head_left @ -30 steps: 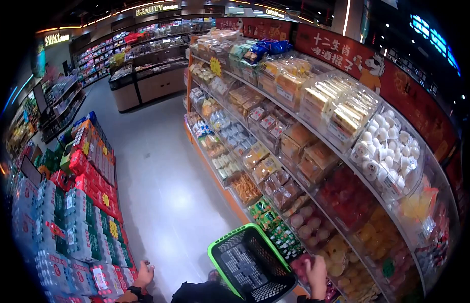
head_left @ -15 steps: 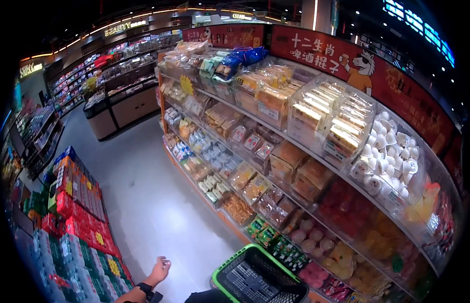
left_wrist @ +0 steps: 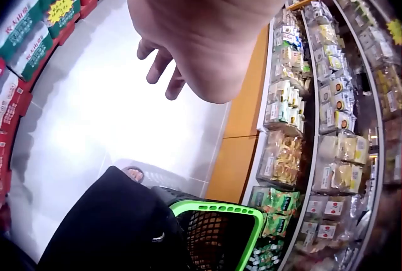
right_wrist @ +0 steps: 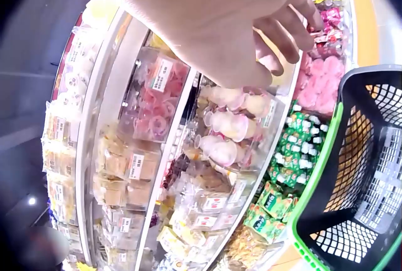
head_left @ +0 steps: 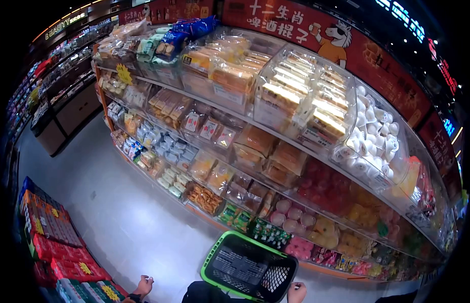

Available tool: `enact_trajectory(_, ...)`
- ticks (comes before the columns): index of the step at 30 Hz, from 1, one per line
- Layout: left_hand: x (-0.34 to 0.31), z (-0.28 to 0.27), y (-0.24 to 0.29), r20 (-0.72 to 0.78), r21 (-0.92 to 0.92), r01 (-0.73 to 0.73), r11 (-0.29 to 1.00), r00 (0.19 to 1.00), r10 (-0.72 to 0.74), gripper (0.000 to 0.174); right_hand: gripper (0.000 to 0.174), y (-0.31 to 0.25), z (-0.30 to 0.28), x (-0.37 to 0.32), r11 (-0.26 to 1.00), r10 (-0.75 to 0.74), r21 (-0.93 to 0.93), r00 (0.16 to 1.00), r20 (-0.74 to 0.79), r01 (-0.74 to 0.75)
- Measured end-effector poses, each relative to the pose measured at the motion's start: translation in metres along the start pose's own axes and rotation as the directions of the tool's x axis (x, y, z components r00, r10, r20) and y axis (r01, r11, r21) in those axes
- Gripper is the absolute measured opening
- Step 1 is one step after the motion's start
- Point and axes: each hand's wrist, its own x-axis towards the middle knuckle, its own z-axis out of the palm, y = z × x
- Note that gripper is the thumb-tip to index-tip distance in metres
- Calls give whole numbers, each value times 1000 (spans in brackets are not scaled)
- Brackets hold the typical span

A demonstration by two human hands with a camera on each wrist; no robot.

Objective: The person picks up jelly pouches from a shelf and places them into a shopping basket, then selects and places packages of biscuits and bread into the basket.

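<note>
An empty black shopping basket with a bright green rim is in front of my body, at the bottom of the head view. My left hand hangs left of it over the floor, fingers loosely bent and holding nothing; the left wrist view shows the same left hand apart from the basket. By the basket's right side is my right hand, partly cut off by the frame edge. In the right wrist view the right hand has relaxed fingers and grips nothing, with shelf goods behind it.
A long tiered shelf of packaged snacks curves along the right, including clear bins of white cups and sliced cakes. Red multipacks are stacked at left. Pale floor runs between.
The view has turned right, so the shelf has swung leftward and looms larger. The left hand has dropped lower; the right hand, out of sight half a second ago, shows again beside the basket.
</note>
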Motion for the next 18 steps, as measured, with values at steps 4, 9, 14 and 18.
enact_trajectory(4, 10, 2, -28, -73, -93, 36, 995, 996, -43, 46, 20, 40, 28, 20, 1000, 9, 10, 997, -82, -8)
enact_trajectory(9, 2, 5, -14, -14, 14, 37, 999, 999, -37, 49, 14, 10, 21, 28, 989, -95, 99, 990, -107, 106)
enact_trajectory(14, 12, 31, 8, 17, 41, -24, 999, 1000, 23, 54, 18, 57, 30, 26, 978, -205, 4, 974, -91, 207)
enact_trajectory(18, 10, 28, 60, -17, -117, -84, 990, 996, 82, 48, 24, 3, -23, 27, 971, -228, 75, 973, -24, 229)
